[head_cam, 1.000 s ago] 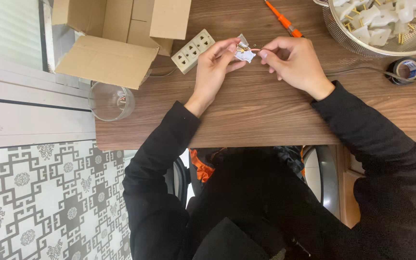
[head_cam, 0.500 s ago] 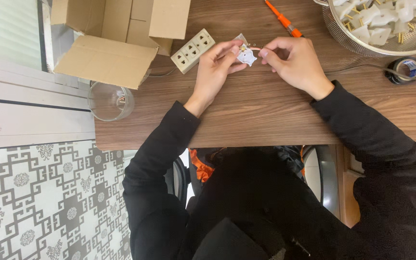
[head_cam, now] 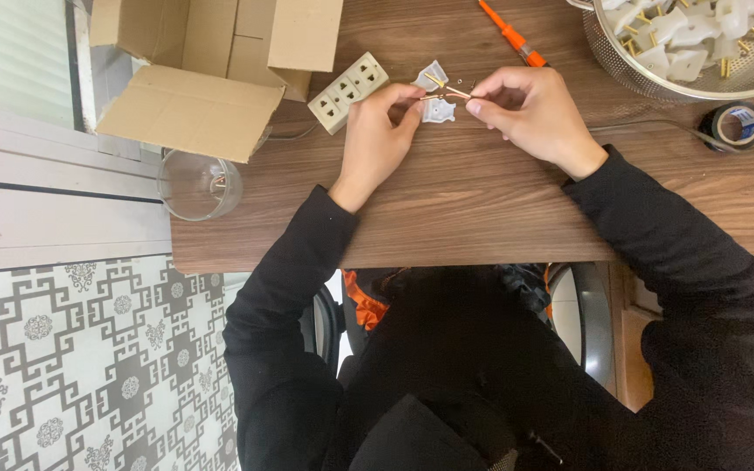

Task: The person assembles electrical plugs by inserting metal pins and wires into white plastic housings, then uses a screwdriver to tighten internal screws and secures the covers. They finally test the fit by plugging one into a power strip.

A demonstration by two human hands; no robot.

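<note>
- since the earlier frame both hands stay at the far side of the wooden table (head_cam: 482,209), the white plug piece (head_cam: 440,110) shifted only a little.
- left hand (head_cam: 375,131) pinches the plug piece, likely steadying it, just right of the white power strip (head_cam: 348,91).
- right hand (head_cam: 530,112) nips a thin brass pin (head_cam: 457,92) into it.
- beyond the power strip: orange screwdriver (head_cam: 513,35), metal colander (head_cam: 700,52), tape roll (head_cam: 731,125), cardboard box (head_cam: 211,61), glass jar (head_cam: 198,183); nothing blocks the hands.
</note>
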